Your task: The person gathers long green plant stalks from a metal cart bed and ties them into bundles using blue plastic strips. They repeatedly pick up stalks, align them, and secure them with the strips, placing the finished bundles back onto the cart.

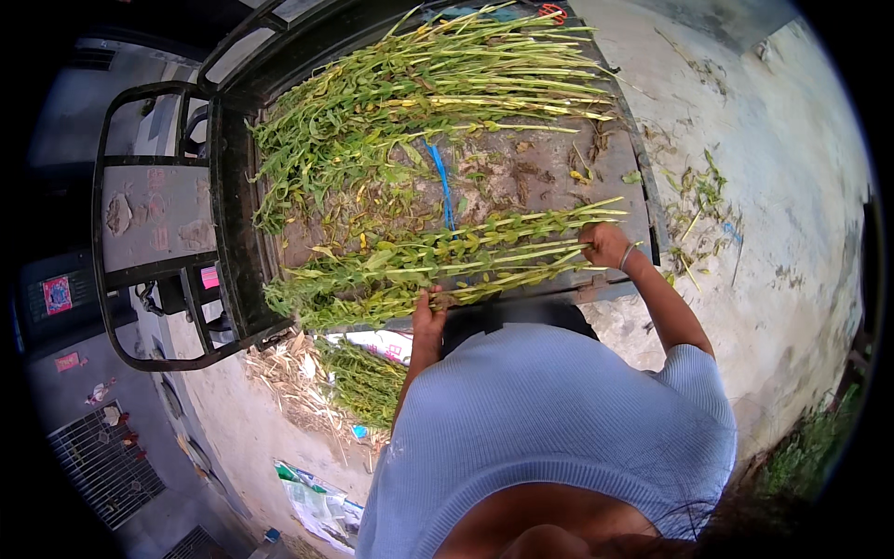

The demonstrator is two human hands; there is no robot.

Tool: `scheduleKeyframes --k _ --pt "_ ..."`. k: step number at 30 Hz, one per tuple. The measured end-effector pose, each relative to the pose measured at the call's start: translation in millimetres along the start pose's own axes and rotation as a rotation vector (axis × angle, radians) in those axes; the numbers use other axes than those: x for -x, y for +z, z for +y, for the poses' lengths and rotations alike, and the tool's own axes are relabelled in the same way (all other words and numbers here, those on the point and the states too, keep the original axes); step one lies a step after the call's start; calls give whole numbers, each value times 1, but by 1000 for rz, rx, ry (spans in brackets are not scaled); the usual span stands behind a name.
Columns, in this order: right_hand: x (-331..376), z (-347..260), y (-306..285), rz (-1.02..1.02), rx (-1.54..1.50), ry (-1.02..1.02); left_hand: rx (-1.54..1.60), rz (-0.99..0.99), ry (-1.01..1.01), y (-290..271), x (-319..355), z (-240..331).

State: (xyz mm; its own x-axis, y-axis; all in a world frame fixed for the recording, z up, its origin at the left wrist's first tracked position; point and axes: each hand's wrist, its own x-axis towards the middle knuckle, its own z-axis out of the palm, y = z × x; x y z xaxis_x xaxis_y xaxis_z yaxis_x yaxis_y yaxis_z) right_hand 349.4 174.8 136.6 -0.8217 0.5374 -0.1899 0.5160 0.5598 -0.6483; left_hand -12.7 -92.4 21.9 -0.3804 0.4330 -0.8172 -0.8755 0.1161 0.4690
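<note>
Leafy green stalks (466,245), yellowing in places, lie roughly side by side along the near edge of a cart bed (549,191), bushy tops leftward, thinner pale ends rightward.

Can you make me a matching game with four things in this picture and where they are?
Things:
1. right hand
2. blue strip
3. left hand
4. bigger stalk pile

Places:
A. partway along the near stalks, on the wearer's side
B. far side of the cart bed
C. at the right-hand ends of the near stalks
D. between the two groups of stalks

Pairs: 1-C, 2-D, 3-A, 4-B
</note>
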Motion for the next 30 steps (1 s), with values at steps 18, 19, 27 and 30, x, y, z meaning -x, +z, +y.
scheduleKeyframes --k 18,19,27,30 --pt "-5 30 47 -47 545 381 157 137 -100 7 -67 -15" --pt "-8 32 47 -81 509 436 127 132 -86 9 -69 -17" --pt "21 62 42 315 421 799 -74 -51 -60 33 -53 -26" --pt "44 81 49 472 297 878 43 123 -139 49 -44 -28"
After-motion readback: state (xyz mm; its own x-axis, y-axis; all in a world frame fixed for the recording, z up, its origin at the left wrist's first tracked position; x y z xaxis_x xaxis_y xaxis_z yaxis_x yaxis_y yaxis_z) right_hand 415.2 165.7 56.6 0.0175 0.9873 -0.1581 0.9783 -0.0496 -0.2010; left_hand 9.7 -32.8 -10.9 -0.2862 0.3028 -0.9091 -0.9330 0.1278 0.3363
